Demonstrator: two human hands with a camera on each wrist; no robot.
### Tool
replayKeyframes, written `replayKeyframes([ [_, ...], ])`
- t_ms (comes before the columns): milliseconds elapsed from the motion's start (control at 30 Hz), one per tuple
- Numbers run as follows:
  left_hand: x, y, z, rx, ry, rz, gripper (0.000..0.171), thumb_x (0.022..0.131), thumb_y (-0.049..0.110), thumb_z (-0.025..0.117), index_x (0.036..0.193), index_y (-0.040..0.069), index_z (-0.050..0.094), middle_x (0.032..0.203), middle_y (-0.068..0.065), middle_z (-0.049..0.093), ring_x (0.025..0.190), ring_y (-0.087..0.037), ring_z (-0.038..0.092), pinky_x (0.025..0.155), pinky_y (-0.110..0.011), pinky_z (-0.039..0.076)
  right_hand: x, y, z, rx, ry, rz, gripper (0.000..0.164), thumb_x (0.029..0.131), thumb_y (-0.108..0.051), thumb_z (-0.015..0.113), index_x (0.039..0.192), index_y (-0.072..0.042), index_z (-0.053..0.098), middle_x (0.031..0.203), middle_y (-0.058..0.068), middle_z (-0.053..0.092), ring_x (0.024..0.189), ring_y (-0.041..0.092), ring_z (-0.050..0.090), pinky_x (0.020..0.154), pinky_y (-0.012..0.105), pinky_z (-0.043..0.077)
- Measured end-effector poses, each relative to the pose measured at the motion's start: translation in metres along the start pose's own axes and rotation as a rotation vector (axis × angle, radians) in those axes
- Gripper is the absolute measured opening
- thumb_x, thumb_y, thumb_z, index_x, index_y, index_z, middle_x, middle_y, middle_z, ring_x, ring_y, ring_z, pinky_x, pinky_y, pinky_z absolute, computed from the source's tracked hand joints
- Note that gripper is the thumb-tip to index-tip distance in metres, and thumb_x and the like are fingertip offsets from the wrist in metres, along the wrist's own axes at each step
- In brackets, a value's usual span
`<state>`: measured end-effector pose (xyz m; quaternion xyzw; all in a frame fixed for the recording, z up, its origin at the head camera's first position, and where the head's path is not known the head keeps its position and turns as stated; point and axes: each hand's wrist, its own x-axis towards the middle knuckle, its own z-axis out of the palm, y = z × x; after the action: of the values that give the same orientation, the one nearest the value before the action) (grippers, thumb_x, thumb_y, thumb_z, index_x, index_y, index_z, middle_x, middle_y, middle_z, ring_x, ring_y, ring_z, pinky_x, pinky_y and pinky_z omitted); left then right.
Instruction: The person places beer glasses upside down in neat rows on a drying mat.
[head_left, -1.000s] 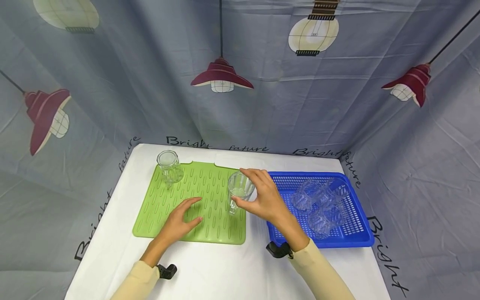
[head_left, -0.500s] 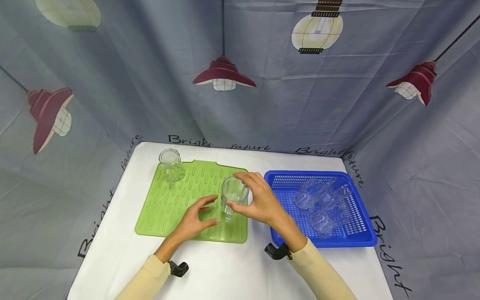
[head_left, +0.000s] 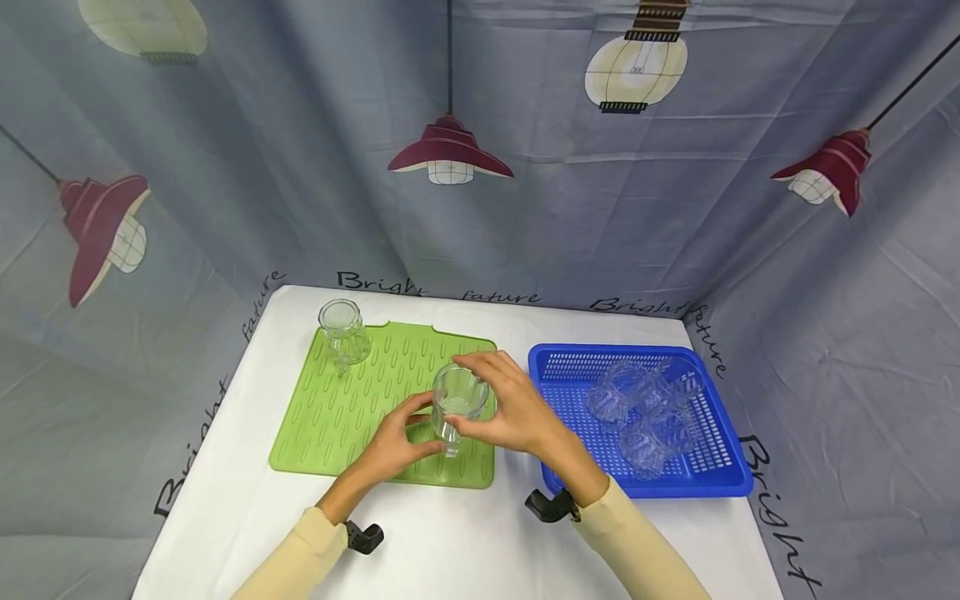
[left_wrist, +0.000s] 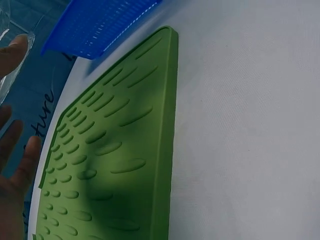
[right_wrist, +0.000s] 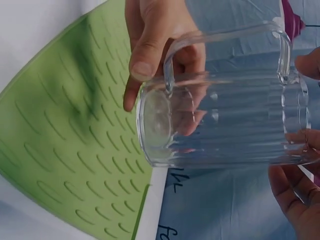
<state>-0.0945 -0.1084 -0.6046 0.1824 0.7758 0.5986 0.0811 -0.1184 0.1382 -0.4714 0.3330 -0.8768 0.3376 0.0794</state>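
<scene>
A clear glass mug [head_left: 459, 392] with a handle is held above the right part of a green ridged mat [head_left: 390, 367]. My right hand [head_left: 506, 400] grips it near the rim, thumb on one side and fingers on the other. My left hand [head_left: 397, 437] is at the mug's lower end, thumb and fingers spread to either side. In the right wrist view, the left fingers show through the glass mug [right_wrist: 225, 115] near its base; firm contact cannot be made out. Another glass mug [head_left: 345, 333] stands on the mat's far left corner.
Right of the mat stands a blue perforated basket [head_left: 551, 417] with several glass mugs [head_left: 645, 408] in it. Both rest on a white-covered table [head_left: 450, 542]. A grey printed curtain [head_left: 525, 225] hangs behind and at both sides.
The right hand has carried the mug left and toward the person, over the mat. My left hand has moved right until it is beside the mug's lower end.
</scene>
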Motion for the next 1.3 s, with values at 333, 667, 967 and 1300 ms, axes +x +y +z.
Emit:
replayKeyframes([
  [333, 0.002, 0.007, 0.003, 0.044, -0.036, -0.012, 0.088, 0.084, 0.012, 0.091, 0.160, 0.026, 0.049, 0.160, -0.003, 0.058, 0.143, -0.031, 0.060, 0.121, -0.058, 0.050, 0.002, -0.001, 0.000, 0.044, -0.044, -0.042, 0.080, 0.080, -0.043, 0.091, 0.149, -0.014, 0.062, 0.144, 0.001, 0.068, 0.134, 0.019, 0.063, 0.106, 0.044, 0.061],
  [667, 0.003, 0.012, 0.004, 0.031, -0.054, 0.005, 0.084, 0.083, 0.018, 0.093, 0.156, 0.025, 0.052, 0.154, -0.001, 0.065, 0.142, -0.028, 0.063, 0.120, -0.057, 0.049, -0.001, 0.000, -0.004, 0.051, -0.078, -0.073, 0.079, 0.082, -0.040, 0.090, 0.151, -0.018, 0.060, 0.146, 0.000, 0.066, 0.134, 0.018, 0.061, 0.107, 0.042, 0.060],
  [967, 0.004, 0.016, 0.001, 0.019, -0.055, 0.012, 0.082, 0.084, 0.021, 0.094, 0.155, 0.025, 0.053, 0.155, -0.002, 0.064, 0.142, -0.030, 0.063, 0.121, -0.059, 0.049, -0.001, 0.002, -0.005, 0.055, -0.076, -0.080, 0.078, 0.083, -0.039, 0.089, 0.152, -0.019, 0.059, 0.147, 0.000, 0.065, 0.137, 0.019, 0.059, 0.111, 0.045, 0.058],
  [1300, 0.002, 0.014, 0.000, 0.023, -0.056, 0.009, 0.079, 0.084, 0.023, 0.094, 0.153, 0.025, 0.055, 0.154, -0.002, 0.063, 0.141, -0.029, 0.063, 0.121, -0.057, 0.049, -0.005, 0.002, -0.006, 0.054, -0.073, -0.076, 0.077, 0.083, -0.040, 0.089, 0.152, -0.019, 0.060, 0.147, 0.000, 0.065, 0.132, 0.019, 0.062, 0.107, 0.042, 0.060],
])
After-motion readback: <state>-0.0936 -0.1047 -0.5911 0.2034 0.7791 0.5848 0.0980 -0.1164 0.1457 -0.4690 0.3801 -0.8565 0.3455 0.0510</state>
